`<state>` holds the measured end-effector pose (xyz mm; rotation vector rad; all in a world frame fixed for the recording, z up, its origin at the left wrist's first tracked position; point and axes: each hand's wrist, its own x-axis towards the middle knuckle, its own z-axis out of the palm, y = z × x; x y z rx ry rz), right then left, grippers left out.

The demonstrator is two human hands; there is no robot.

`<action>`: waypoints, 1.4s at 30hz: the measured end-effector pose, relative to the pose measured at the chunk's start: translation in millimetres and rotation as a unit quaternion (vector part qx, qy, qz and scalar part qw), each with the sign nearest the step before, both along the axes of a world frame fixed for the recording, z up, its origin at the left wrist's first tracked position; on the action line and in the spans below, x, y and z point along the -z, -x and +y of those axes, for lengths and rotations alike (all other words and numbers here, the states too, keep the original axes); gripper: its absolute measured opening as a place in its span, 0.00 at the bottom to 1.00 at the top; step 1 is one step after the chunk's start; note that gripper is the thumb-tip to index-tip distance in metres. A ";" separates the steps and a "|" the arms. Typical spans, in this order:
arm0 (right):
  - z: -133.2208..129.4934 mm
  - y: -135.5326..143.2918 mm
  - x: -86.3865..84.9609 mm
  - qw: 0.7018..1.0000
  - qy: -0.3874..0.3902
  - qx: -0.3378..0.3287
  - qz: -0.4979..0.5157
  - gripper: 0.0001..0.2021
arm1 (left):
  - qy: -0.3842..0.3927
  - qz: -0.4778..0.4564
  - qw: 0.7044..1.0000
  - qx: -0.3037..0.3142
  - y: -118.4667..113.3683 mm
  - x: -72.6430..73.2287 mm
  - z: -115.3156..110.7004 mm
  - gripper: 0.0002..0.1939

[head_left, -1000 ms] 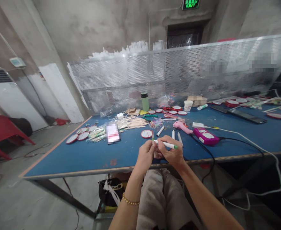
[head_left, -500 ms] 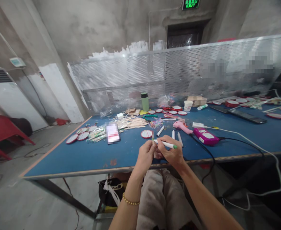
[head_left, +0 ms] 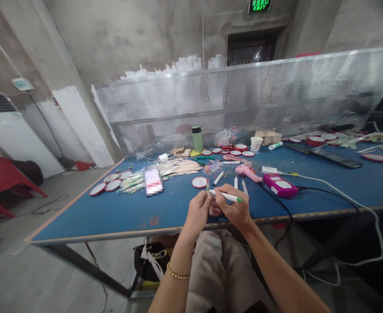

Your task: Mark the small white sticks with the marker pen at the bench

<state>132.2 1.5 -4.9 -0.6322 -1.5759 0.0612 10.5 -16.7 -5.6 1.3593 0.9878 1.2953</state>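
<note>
My left hand [head_left: 198,211] is closed around a flat wooden craft stick [head_left: 207,186], held upright near the table's front edge. The stick's upper end is coloured reddish and green. In my right hand [head_left: 235,206] is a white marker pen [head_left: 228,196] with a green end, its tip pointing left against the stick. Just beyond my hands lies a round white disc with a red rim [head_left: 199,182]. A white marker cap or short pen [head_left: 218,178] and two more pens [head_left: 245,190] lie close to my right hand.
A pink glue gun [head_left: 248,172] and a purple box [head_left: 280,185] with cables lie to the right. Craft sticks [head_left: 183,166], a phone [head_left: 153,180] and red-rimmed discs [head_left: 113,185] are to the left. Behind stand a green bottle [head_left: 197,139], paper cup [head_left: 256,143] and mesh divider [head_left: 165,100].
Both hands keep nearly the same position, with the marker still against the stick. The green on the stick seems slightly more visible; the camera view has shifted very slightly.
</note>
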 end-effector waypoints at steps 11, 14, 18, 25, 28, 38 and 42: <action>0.9 -0.3 1.2 1.000 -0.008 0.026 -0.007 0.09 | 0.012 -0.010 1.000 0.005 0.0 2.7 1.5 0.20; 0.9 0.2 0.8 1.000 -0.010 0.017 -0.005 0.09 | 0.013 -0.009 1.000 0.006 0.2 3.3 2.2 0.21; 0.9 0.4 0.1 1.000 -0.012 0.013 -0.006 0.09 | 0.005 -0.004 1.000 0.003 0.4 2.8 2.2 0.20; 1.5 -0.2 1.1 1.000 -0.006 0.007 -0.017 0.10 | -0.007 0.009 1.000 -0.002 0.7 1.5 1.0 0.20; 1.0 -0.5 1.2 1.000 -0.006 0.016 -0.013 0.10 | -0.008 0.011 1.000 -0.002 0.9 1.1 0.9 0.20; 1.5 -0.5 1.7 1.000 -0.010 0.022 -0.010 0.09 | 0.006 -0.005 1.000 0.004 0.6 2.3 1.7 0.19; 1.7 0.2 1.7 1.000 -0.004 0.018 -0.007 0.09 | 0.004 -0.008 1.000 0.006 0.2 2.1 1.4 0.20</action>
